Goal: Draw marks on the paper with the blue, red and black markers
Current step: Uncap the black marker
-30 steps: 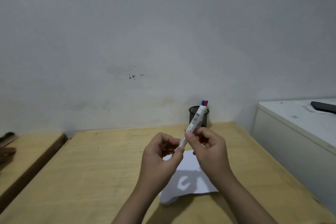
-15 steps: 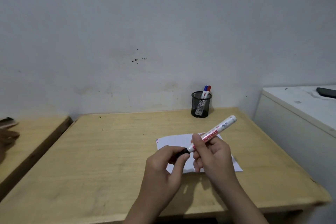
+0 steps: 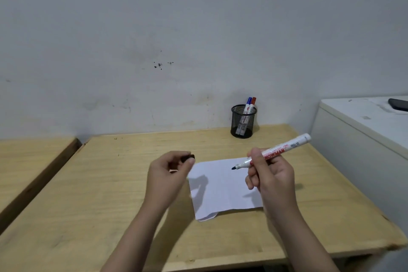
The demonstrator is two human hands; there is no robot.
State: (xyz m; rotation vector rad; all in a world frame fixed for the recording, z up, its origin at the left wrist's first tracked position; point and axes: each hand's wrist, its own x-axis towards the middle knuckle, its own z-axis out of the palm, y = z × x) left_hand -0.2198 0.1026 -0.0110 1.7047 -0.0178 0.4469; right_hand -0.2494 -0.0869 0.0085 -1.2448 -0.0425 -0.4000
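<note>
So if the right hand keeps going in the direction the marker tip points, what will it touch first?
Most likely the paper. The right hand holds the uncapped marker with its dark tip aimed down-left, over the sheet. Nothing lies between the two, though how high the tip sits is hard to judge.

Lettering on the marker in my right hand

The white barrel of the black marker (image 3: 284,147) I hold in my right hand (image 3: 270,174) carries red capitals of which "OWMAN" shows past my fingers, and nearer the blunt end a small dark code reading roughly "BG-12". The labels on the markers in the mesh cup (image 3: 242,125) are too small to read.
</note>
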